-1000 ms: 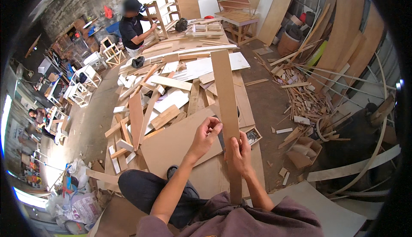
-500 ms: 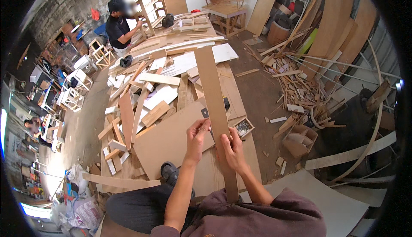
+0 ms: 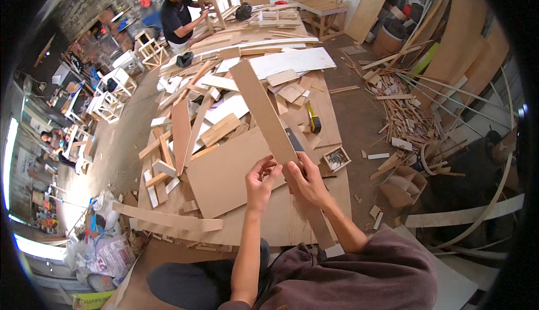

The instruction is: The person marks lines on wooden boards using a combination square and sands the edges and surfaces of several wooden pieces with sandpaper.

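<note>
A long flat wooden board [image 3: 264, 110] slants up from my lap over the worktable, its far end leaning left. Wrapped round its right edge, my right hand [image 3: 309, 182] grips it around the lower middle. My left hand [image 3: 261, 185] is beside the board's left edge, thumb and fingers drawn together in a pinch; anything between them is too small to make out. Partly behind the board lies a dark flat object [image 3: 293, 139]. A yellow-and-black tape measure [image 3: 314, 120] rests on the table, and a small wooden box [image 3: 337, 159] of metal bits sits right of my right hand.
The worktable [image 3: 269, 228] carries a large flat panel [image 3: 222, 172], with white and brown offcuts [image 3: 222, 130] heaped beyond. A co-worker [image 3: 182, 15] handles a wooden frame [image 3: 209, 7] at the far end. Scrap wood [image 3: 400, 110] covers floor at right; plastic sacks [image 3: 112, 254] stand lower left.
The board's far end has swung left, and the tape measure now shows fully. My right hand keeps its grip; my left stays pinched beside the board. The whole view has shifted.
</note>
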The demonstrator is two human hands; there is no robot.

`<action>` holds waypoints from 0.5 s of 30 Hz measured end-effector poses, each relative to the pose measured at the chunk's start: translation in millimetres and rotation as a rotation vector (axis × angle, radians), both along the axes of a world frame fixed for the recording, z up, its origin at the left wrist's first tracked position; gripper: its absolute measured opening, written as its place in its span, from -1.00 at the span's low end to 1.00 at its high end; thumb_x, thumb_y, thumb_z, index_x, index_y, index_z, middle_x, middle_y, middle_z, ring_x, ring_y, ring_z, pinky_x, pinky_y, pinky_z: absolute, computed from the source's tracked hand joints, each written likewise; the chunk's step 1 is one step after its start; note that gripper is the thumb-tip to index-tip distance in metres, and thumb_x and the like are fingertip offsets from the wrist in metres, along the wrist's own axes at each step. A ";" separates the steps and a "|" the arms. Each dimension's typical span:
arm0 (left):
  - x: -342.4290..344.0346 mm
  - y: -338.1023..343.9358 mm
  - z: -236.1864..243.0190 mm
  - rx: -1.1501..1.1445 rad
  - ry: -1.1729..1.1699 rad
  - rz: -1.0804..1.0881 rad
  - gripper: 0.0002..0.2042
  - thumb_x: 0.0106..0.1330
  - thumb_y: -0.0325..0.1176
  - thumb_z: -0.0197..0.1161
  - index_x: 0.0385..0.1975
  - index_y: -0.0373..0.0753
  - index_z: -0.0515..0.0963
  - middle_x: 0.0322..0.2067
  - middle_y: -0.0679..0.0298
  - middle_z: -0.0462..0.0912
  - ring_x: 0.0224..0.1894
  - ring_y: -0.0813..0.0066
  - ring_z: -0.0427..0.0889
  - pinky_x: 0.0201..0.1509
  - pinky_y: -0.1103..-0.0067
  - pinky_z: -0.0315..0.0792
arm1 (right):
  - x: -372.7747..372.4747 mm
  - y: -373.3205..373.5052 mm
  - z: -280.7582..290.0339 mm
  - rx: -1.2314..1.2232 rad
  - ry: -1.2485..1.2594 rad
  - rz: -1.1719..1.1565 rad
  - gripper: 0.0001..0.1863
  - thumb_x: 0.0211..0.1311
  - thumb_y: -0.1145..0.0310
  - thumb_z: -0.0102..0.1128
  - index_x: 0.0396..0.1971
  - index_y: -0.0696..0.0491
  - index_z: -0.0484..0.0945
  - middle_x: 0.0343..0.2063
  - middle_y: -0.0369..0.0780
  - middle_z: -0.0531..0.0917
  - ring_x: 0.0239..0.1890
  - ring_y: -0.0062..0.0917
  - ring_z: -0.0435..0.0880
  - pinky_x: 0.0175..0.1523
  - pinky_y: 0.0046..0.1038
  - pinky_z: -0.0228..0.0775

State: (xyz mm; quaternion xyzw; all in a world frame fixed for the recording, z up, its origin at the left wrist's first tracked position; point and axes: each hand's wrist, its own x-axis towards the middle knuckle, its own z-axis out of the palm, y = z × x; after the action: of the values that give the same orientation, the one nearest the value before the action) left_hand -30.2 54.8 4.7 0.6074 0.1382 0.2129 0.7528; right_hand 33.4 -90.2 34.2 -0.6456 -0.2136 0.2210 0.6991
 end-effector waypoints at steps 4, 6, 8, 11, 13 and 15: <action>-6.9 -6.5 -9.2 0.043 0.077 0.037 -0.66 0.31 -0.35 0.40 0.00 -0.38 0.61 -0.28 0.35 0.68 -0.31 0.71 0.54 -0.16 0.70 0.45 | -0.6 -7.1 -4.2 -0.098 -0.017 0.035 -0.66 0.53 0.22 0.01 0.04 0.20 0.41 -0.57 -0.31 0.51 -0.59 -0.69 0.45 -0.50 -0.55 0.37; -0.8 -18.1 -21.2 0.017 0.123 0.040 -0.68 0.32 -0.33 0.39 -0.02 -0.39 0.62 -0.34 0.37 0.68 -0.35 0.72 0.53 -0.19 0.71 0.44 | 10.0 -17.5 -19.8 -0.132 0.007 0.030 -0.65 0.53 0.22 0.02 0.07 0.19 0.40 -0.56 -0.31 0.52 -0.59 -0.68 0.46 -0.49 -0.54 0.39; 0.3 -23.8 -37.3 -0.041 0.181 0.054 -0.69 0.33 -0.32 0.38 -0.04 -0.40 0.63 -0.38 0.38 0.68 -0.37 0.73 0.54 -0.20 0.72 0.44 | 8.7 -21.3 -39.9 -0.161 0.061 0.006 -0.66 0.52 0.22 0.02 0.07 0.16 0.42 -0.56 -0.29 0.56 -0.57 -0.66 0.53 -0.49 -0.52 0.42; -13.6 -21.1 -58.5 0.023 0.244 0.062 -0.70 0.36 -0.26 0.35 -0.10 -0.40 0.66 -0.34 0.35 0.71 -0.32 0.73 0.59 -0.17 0.69 0.46 | 1.6 -18.3 -58.6 -0.207 0.073 -0.001 -0.66 0.51 0.22 0.03 0.10 0.13 0.43 -0.56 -0.21 0.61 -0.57 -0.62 0.60 -0.52 -0.49 0.45; -25.2 -18.7 -65.6 0.083 0.312 0.088 -0.70 0.38 -0.22 0.33 -0.16 -0.38 0.68 -0.32 0.32 0.74 -0.32 0.69 0.62 -0.15 0.66 0.48 | -5.7 -13.3 -77.0 -0.208 0.114 0.005 -0.64 0.51 0.21 0.04 0.10 0.14 0.43 -0.55 -0.20 0.62 -0.58 -0.61 0.60 -0.52 -0.49 0.46; -37.8 -9.4 -68.0 0.065 0.339 0.101 -0.68 0.38 -0.20 0.32 -0.10 -0.37 0.66 -0.28 0.30 0.74 -0.27 0.65 0.63 -0.10 0.64 0.48 | -13.0 -6.8 -90.0 -0.253 0.138 0.042 -0.62 0.50 0.20 0.06 0.11 0.16 0.44 -0.54 -0.19 0.63 -0.58 -0.59 0.62 -0.52 -0.49 0.46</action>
State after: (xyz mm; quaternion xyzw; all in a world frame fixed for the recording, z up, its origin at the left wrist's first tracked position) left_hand -68.1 45.4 -63.3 0.6507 0.2864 0.1496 0.6871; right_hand 20.3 -97.0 -55.9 -0.7071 -0.1489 0.3046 0.6205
